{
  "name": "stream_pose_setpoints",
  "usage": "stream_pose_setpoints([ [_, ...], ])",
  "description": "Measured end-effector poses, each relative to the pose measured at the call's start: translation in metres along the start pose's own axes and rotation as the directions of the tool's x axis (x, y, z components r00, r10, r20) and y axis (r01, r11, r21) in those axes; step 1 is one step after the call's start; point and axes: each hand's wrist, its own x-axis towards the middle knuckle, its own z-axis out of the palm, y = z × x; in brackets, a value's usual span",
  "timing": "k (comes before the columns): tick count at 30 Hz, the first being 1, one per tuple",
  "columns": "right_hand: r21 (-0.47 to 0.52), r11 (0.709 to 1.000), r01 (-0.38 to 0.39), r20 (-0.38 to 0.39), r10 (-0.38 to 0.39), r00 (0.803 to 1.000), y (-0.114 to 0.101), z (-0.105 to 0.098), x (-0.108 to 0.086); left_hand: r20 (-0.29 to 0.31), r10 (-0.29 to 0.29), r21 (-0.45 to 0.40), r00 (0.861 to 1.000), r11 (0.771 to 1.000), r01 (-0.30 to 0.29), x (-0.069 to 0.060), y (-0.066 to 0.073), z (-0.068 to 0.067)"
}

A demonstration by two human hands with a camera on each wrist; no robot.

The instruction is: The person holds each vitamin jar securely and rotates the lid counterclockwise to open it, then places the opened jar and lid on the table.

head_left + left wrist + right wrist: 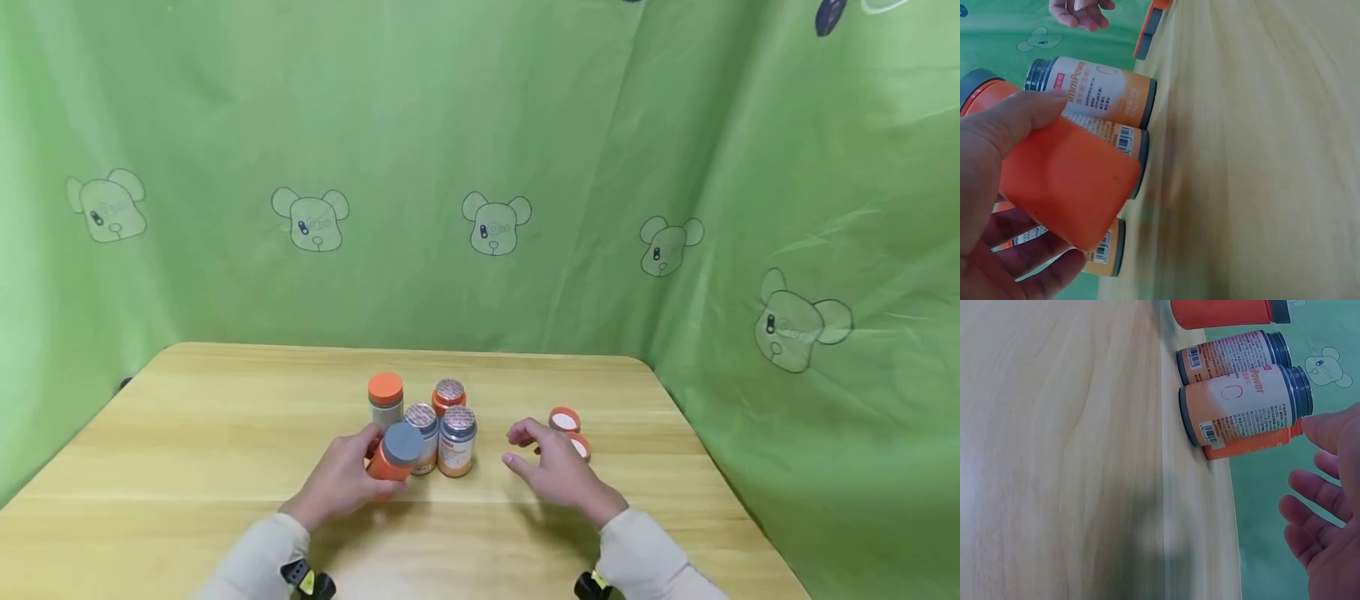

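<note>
My left hand [342, 479] grips an orange bottle with a grey cap [402, 444], tilted; the left wrist view shows its orange body [1072, 181] above the table, fingers and thumb around it. Beside it stand two white-and-orange bottles with foil-sealed tops, one at the right [456, 450] and one next to it [422, 419]. Behind them is an orange bottle [449, 395], also foil-topped. A bottle with an orange cap [386, 390] stands behind my left hand. My right hand [558, 468] is empty, fingers relaxed and bent, over the table to the right of the bottles.
Two orange caps lie beyond my right hand, white insides up, one farther back [565, 419] and one nearer [580, 445], partly covered by the hand. The wooden table [225, 417] ends at a green curtain [405, 167] behind and at the right.
</note>
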Motion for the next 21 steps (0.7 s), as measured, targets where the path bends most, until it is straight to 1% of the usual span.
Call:
stream_pose_setpoints([
  [2, -0.002, 1.000, -0.004, 0.005, 0.004, 1.000, -0.002, 0.000, 0.000, 0.026, 0.033, 0.007, 0.999, 0.999, -0.033, 0.000, 0.003, 0.000],
  [4, -0.005, 1.000, -0.009, 0.012, 0.009, 1.000, -0.003, 0.000, 0.000, 0.046, 0.052, 0.017, 0.998, 0.998, -0.053, -0.001, 0.005, 0.001],
  [6, 0.002, 1.000, -0.011, 0.021, 0.011, 1.000, -0.005, 0.000, -0.001, 0.069, 0.060, 0.023, 0.996, 0.998, -0.061, -0.001, 0.007, 0.002],
  [9, 0.035, 0.999, -0.009, 0.030, 0.008, 1.000, -0.009, -0.001, 0.001, 0.105, 0.064, 0.029, 0.992, 0.997, -0.067, 0.001, 0.011, 0.003],
  [13, 0.068, 0.998, 0.001, 0.042, -0.003, 0.999, -0.013, 0.001, 0.002, 0.150, 0.070, 0.021, 0.986, 0.997, -0.074, 0.000, 0.014, 0.005],
  [19, 0.071, 0.997, 0.020, 0.051, -0.023, 0.998, -0.016, 0.004, 0.003, 0.161, 0.098, 0.026, 0.982, 0.994, -0.104, 0.000, 0.016, 0.009],
  [21, 0.061, 0.997, 0.040, 0.052, -0.043, 0.998, -0.017, 0.004, 0.004, 0.165, 0.099, 0.032, 0.981, 0.994, -0.106, 0.002, 0.018, 0.011],
])
